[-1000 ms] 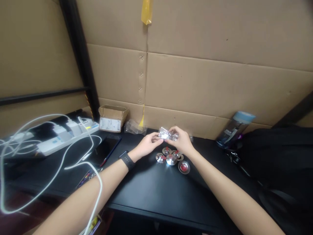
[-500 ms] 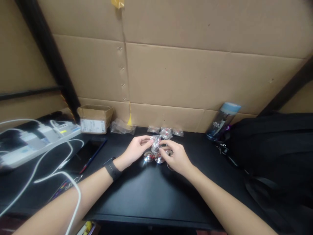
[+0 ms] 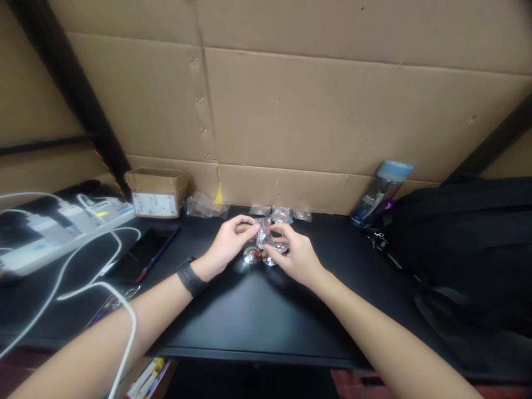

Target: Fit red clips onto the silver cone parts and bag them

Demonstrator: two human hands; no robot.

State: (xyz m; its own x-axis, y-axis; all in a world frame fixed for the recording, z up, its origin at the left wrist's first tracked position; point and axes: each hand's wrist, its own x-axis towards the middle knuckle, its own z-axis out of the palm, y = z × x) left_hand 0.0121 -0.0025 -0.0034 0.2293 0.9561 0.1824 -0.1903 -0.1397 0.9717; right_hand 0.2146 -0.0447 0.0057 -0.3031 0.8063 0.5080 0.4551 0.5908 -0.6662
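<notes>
Between my two hands is a shiny silver piece in clear plastic wrap [image 3: 263, 233], with a hint of red on it. My left hand [image 3: 228, 242] pinches its left edge between thumb and fingers. On the other side my right hand [image 3: 296, 252] grips it with thumb and forefinger. Just below, on the black table, lie round silver discs [image 3: 251, 255] with red parts, some half hidden by my right hand. Several more wrapped silver discs [image 3: 282, 214] rest in a row against the cardboard wall.
At the back left stand a small cardboard box [image 3: 154, 202] and a crumpled clear bag [image 3: 206, 205]. A power strip [image 3: 62, 241] with white cables and a tablet-like device [image 3: 143, 252] occupy the left. To the right are a bottle [image 3: 380, 194] and a black bag [image 3: 469, 266].
The view has tilted slightly downward, so things sit higher in it. Both hands keep hold of the wrapped piece, which has turned a little between the fingers.
</notes>
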